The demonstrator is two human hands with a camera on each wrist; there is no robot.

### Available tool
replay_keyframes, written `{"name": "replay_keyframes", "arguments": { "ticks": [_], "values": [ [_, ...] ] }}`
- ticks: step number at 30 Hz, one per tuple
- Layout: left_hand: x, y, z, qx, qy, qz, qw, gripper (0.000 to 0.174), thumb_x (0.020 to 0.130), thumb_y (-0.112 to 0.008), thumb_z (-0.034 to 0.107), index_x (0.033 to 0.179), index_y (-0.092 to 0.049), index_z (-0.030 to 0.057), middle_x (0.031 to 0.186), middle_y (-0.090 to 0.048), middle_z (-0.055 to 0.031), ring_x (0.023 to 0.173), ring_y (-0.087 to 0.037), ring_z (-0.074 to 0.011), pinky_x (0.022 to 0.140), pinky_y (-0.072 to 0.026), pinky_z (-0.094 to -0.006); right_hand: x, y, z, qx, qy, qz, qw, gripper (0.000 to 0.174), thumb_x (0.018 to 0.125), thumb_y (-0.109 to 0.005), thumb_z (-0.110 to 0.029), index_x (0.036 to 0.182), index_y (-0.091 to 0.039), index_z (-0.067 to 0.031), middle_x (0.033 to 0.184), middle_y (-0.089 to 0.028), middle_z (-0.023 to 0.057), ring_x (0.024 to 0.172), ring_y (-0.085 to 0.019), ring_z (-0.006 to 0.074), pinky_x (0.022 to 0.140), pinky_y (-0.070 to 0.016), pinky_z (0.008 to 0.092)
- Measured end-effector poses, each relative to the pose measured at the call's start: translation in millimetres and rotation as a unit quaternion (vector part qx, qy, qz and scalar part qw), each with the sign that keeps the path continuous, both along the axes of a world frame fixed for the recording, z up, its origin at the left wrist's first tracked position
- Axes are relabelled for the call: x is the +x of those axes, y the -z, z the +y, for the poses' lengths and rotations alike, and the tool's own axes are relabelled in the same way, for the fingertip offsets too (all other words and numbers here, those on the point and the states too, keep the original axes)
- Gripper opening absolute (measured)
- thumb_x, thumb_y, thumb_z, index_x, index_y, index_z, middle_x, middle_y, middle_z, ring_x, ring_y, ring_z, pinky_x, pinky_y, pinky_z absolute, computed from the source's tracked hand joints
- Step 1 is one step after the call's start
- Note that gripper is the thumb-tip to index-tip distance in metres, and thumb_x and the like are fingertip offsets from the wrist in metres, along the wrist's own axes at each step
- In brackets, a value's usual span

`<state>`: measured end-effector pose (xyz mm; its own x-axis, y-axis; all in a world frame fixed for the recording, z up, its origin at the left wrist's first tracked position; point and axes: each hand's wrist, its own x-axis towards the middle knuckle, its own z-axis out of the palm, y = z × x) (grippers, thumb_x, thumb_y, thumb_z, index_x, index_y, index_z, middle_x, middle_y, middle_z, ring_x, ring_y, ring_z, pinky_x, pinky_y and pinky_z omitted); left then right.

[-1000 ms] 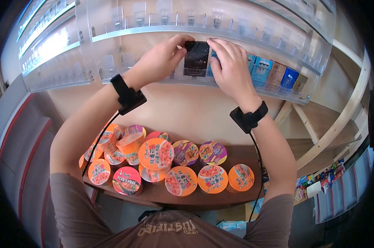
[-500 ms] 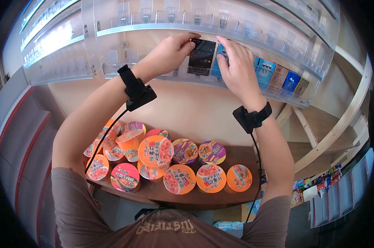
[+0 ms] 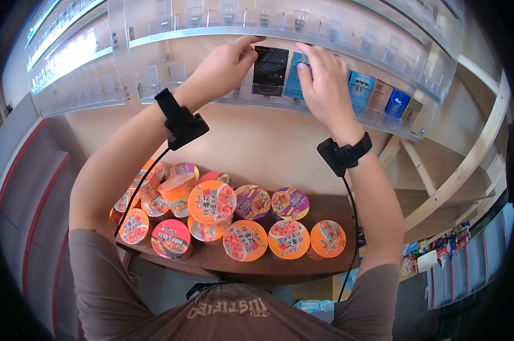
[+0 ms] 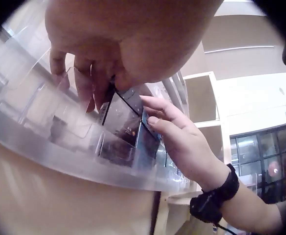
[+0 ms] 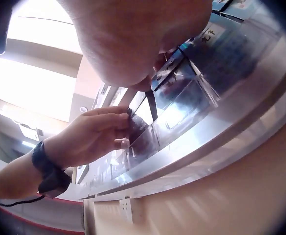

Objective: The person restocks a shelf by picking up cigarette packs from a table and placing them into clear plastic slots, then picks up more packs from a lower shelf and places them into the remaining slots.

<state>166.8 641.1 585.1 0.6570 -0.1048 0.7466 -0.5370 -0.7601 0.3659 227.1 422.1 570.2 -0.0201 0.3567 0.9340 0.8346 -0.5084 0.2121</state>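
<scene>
Our left hand pinches the top left corner of the black pack, which stands upright in the clear shelf with the shelf's front lip across its foot. Our right hand lays fairly straight fingers at the pack's right edge, partly covering the blue pack. Noodle cups crowd the wooden ledge near us.

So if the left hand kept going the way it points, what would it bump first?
The black pack in the clear shelf: the left hand pinches its top edge. Past it, probably the blue pack beside it, though depth is unclear.
</scene>
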Motion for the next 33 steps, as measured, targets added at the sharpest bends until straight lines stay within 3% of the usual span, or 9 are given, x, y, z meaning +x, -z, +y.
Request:
{"name": "replay_keyframes", "arguments": {
  "ticks": [7,9,15,18,20,23,30,33],
  "values": [
    [-1,7,1,0.047,0.042,-0.037,0.997,0.03,0.102,-0.046,0.01,0.131,-0.053,0.0083,0.101,-0.067,-0.0137,0.09,-0.066,-0.0209,0.084,-0.052,-0.0336,10,3,-10,0.013,0.045,-0.032,0.998,0.023,0.093,-0.053,-0.011,0.113,-0.063,-0.006,0.111,-0.064,0.0099,0.111,-0.056,0.0276,0.104,-0.0326,0.0473],
    [-1,6,-2,0.043,0.042,-0.039,0.997,0.028,0.103,-0.045,0.01,0.13,-0.053,0.0074,0.102,-0.067,-0.0144,0.09,-0.067,-0.0216,0.084,-0.0522,-0.0341,11,3,-10,-0.015,-0.001,-0.009,1.0,0.022,0.093,-0.052,-0.011,0.111,-0.064,-0.007,0.112,-0.065,0.0089,0.111,-0.057,0.0268,0.104,-0.0318,0.0472],
    [-2,4,-7,0.023,0.014,-0.011,1.0,0.027,0.103,-0.045,0.011,0.128,-0.054,0.007,0.098,-0.067,-0.015,0.09,-0.067,-0.0222,0.084,-0.052,-0.0341,10,-1,-16,-0.042,-0.014,0.034,0.998,0.024,0.093,-0.051,-0.011,0.112,-0.065,-0.0084,0.111,-0.066,0.0084,0.112,-0.057,0.0261,0.105,-0.0313,0.046],
    [-6,4,-9,0.021,-0.003,0.002,1.0,0.027,0.102,-0.047,0.012,0.128,-0.054,0.0068,0.1,-0.067,-0.0168,0.093,-0.067,-0.0236,0.084,-0.0519,-0.0358,7,-2,-21,-0.018,-0.014,0.002,1.0,0.024,0.093,-0.051,-0.01,0.113,-0.065,-0.0087,0.112,-0.066,0.0083,0.112,-0.057,0.026,0.104,-0.0314,0.0464],
    [-6,8,-9,0.041,0.003,-0.096,0.995,0.028,0.101,-0.049,0.011,0.128,-0.055,0.0068,0.106,-0.066,-0.0187,0.096,-0.066,-0.0286,0.085,-0.051,-0.0377,5,-1,-23,-0.018,0.0,-0.001,1.0,0.025,0.093,-0.051,-0.01,0.113,-0.065,-0.0088,0.112,-0.066,0.0083,0.112,-0.057,0.0262,0.104,-0.0314,0.0466],
    [-1,8,-4,0.093,0.01,-0.117,0.989,0.029,0.1,-0.049,0.01,0.128,-0.055,0.0067,0.111,-0.065,-0.0196,0.098,-0.065,-0.0331,0.086,-0.0501,-0.0383,7,2,-24,-0.015,0.017,-0.002,1.0,0.025,0.092,-0.051,-0.011,0.113,-0.064,-0.0089,0.113,-0.066,0.0082,0.112,-0.057,0.0265,0.105,-0.0312,0.047],
    [-5,5,-7,0.083,0.018,-0.107,0.991,0.029,0.099,-0.049,0.009,0.127,-0.055,0.0065,0.111,-0.065,-0.0203,0.099,-0.064,-0.034,0.086,-0.0497,-0.0385,4,5,-24,-0.013,0.016,0.012,1.0,0.024,0.093,-0.051,-0.011,0.114,-0.063,-0.0086,0.116,-0.065,0.0083,0.115,-0.056,0.0263,0.106,-0.0309,0.0461],
    [-8,2,-9,0.06,0.015,-0.032,0.998,0.03,0.099,-0.05,0.009,0.128,-0.054,0.0078,0.117,-0.062,-0.0192,0.1,-0.064,-0.0338,0.087,-0.0501,-0.0388,3,7,-25,0.003,0.006,0.005,1.0,0.026,0.092,-0.051,-0.01,0.117,-0.062,-0.0086,0.118,-0.063,0.0091,0.116,-0.055,0.0266,0.106,-0.0311,0.0444]
  ]
}}
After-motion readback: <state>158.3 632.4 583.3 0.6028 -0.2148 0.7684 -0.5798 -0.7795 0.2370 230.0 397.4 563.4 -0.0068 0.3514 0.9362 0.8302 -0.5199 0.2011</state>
